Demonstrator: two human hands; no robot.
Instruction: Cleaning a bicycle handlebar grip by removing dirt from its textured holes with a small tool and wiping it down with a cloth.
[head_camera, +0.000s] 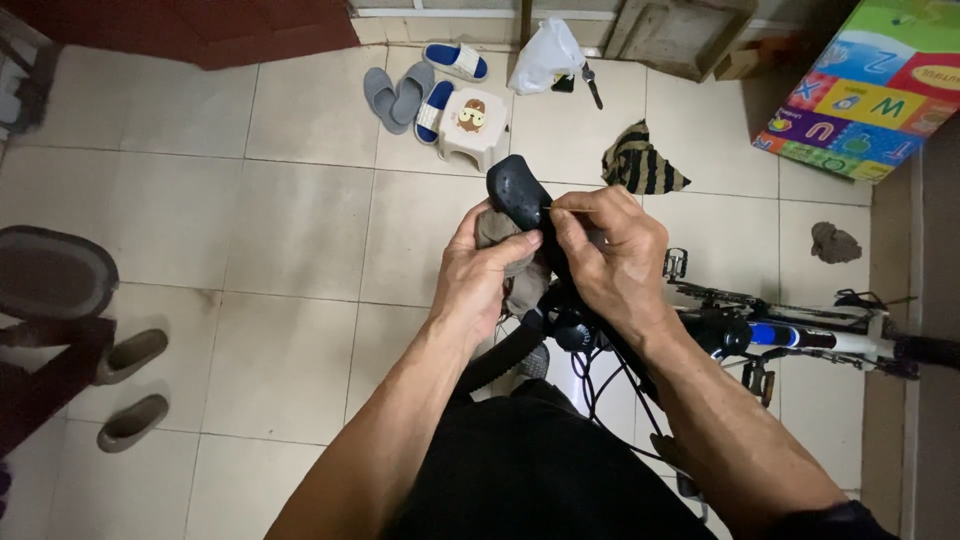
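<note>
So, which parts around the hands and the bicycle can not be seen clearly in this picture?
- Head view: the thin thing pinched by the right hand at the black grip is too small to identify.
- The grey cloth is mostly covered by the left hand.
- The bicycle is cut off by the right edge; both arms hide its handlebar.

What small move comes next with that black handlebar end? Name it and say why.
Probably keep the left hand steady around the stem and let the right hand draw the thin piece it pinches at the black handlebar end a little further. Both hands already sit close on it, and the bicycle lies sideways on the floor tiles.
</note>
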